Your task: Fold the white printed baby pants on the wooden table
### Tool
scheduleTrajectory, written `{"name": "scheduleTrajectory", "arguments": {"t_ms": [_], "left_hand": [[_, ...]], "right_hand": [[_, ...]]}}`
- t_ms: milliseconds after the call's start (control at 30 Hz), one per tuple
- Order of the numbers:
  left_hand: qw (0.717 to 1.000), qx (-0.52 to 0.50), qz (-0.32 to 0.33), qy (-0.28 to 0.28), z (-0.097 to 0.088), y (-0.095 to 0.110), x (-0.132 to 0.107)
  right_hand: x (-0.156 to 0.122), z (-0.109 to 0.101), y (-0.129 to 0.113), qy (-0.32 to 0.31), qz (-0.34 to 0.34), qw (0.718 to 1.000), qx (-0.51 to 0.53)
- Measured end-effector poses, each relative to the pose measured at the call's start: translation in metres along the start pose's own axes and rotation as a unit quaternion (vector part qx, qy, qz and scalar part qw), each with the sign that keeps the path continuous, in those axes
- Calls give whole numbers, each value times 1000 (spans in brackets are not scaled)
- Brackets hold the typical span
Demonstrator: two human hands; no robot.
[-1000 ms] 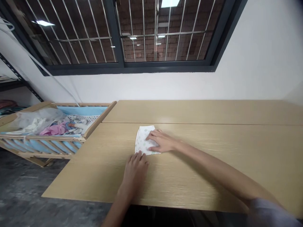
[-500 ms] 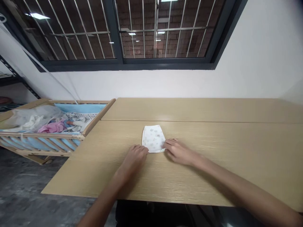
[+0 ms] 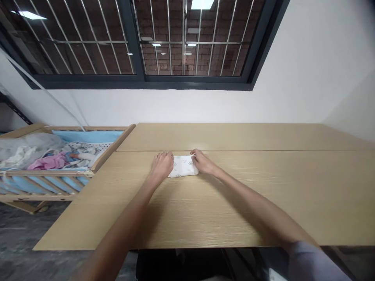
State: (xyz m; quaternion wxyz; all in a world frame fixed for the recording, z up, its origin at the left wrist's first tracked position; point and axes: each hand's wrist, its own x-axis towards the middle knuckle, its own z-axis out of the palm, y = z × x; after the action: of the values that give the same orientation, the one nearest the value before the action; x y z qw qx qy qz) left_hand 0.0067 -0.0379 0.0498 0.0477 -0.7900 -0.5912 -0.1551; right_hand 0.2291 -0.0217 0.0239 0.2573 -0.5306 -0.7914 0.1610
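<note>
Two bare hands at a folded white printed cloth (image 3: 183,167), head-worn view. The cloth lies flat on the nearer panel of a pale wood-grain bench (image 3: 249,210), just short of the seam (image 3: 263,150) between its two panels. The left hand (image 3: 160,166) rests on the cloth's left end and the right hand (image 3: 203,162) on its right end, each lightly curved: neither grip is clenched, and whether either pinches the cloth cannot be told. Step in hand, as judged: folding, with the cloth being pressed square. The next move would call for even pressure from both sides. Left of the bench, a wooden cot (image 3: 113,149) holds a heap of clothes (image 3: 26,156); above, a barred window (image 3: 140,43).
</note>
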Motion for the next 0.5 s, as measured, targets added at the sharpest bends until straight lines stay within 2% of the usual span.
{"name": "scheduleTrajectory", "arguments": {"t_ms": [100, 200, 267, 333, 367, 433, 500], "left_hand": [[1000, 4, -20, -2, 24, -5, 11], [1000, 0, -28, 3, 38, -7, 11], [999, -8, -28, 18, 41, -5, 8], [999, -19, -21, 39, 41, 1, 3], [998, -28, -9, 47, 42, 5, 0], [996, -60, 39, 44, 47, 13, -7], [991, -98, 90, 14, 55, 20, -15]], "right_hand": [[13, 21, 9, 19, 41, 998, -37], [13, 30, 9, 41, 51, 996, -61], [8, 29, 3, 88, 24, 991, -99], [0, 26, -5, 115, -43, 983, -133], [-4, 25, -10, 104, -85, 981, -141], [-12, 27, -15, 42, -160, 976, -140], [-19, 33, -17, -22, -192, 971, -143]]}}
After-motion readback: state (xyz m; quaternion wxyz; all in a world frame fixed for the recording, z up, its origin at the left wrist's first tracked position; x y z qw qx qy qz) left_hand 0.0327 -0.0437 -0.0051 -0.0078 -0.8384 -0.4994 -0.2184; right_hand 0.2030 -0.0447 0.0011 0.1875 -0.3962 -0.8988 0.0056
